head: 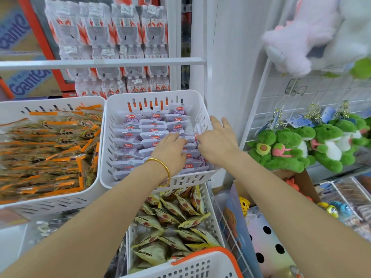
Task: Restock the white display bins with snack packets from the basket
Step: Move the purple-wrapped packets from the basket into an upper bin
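A white display bin (112,117) at the centre holds rows of purple snack packets (128,135). Both my hands are inside it, on the right-hand rows. My left hand (170,151), with a gold bangle on the wrist, has its fingers curled down into the purple packets and grips them. My right hand (217,142) lies beside it with its fingers stretched along the bin's right wall and its thumb touching the packets. The white basket with an orange rim (200,264) shows at the bottom edge; what it holds is hidden.
On the left, a second white bin (50,199) is full of orange-edged packets. A lower bin (212,221) holds yellow-green packets. Green plush toys (291,149) hang on a wire grid to the right. Packs of bottles (112,37) are stacked behind a white rail.
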`<state>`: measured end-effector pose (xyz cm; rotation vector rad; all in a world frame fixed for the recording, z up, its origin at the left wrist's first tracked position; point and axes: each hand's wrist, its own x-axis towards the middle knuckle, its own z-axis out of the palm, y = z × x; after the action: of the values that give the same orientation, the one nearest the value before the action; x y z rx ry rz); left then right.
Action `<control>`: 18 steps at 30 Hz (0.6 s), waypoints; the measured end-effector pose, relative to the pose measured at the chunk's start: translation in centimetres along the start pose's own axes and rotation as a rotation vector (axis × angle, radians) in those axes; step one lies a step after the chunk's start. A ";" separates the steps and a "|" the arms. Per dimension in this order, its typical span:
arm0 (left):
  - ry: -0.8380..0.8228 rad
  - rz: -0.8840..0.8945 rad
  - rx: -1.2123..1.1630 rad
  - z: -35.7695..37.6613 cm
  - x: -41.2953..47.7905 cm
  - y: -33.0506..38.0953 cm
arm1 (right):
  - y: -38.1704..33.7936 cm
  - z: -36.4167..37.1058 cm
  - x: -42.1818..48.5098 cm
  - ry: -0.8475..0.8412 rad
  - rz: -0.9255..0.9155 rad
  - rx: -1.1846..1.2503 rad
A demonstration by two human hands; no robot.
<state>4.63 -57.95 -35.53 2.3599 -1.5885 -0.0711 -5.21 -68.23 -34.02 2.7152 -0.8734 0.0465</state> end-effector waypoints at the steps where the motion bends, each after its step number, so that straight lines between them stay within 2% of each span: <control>1: -0.004 0.002 0.006 -0.1 -0.1 -0.1 | 0.0 -0.3 -0.1 -0.032 -0.005 0.001; 4: 0.027 0.020 -0.047 -0.8 -1.2 0.3 | 0.5 -1.6 -2.0 -0.014 -0.005 0.116; 8: 0.171 0.099 -0.237 -2.3 -6.8 1.6 | 0.3 -3.1 -9.5 0.259 0.073 0.586; 11: 0.185 0.159 -0.331 -1.9 -14.0 2.9 | -2.4 -2.5 -16.8 0.274 0.101 0.904; 13: 0.112 0.161 -0.331 -0.2 -19.1 3.2 | -4.8 -0.6 -20.8 0.189 0.144 1.128; 15: -0.055 0.120 -0.298 2.6 -24.0 2.7 | -7.3 2.8 -24.5 0.008 0.154 1.280; 18: -0.349 -0.010 -0.220 7.0 -30.1 1.2 | -10.7 8.8 -28.6 -0.439 0.048 1.141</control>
<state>-9.54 -32.40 -45.62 2.2712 -1.6174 -0.6567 -22.91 -46.26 -48.60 3.8514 -1.3248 -0.0708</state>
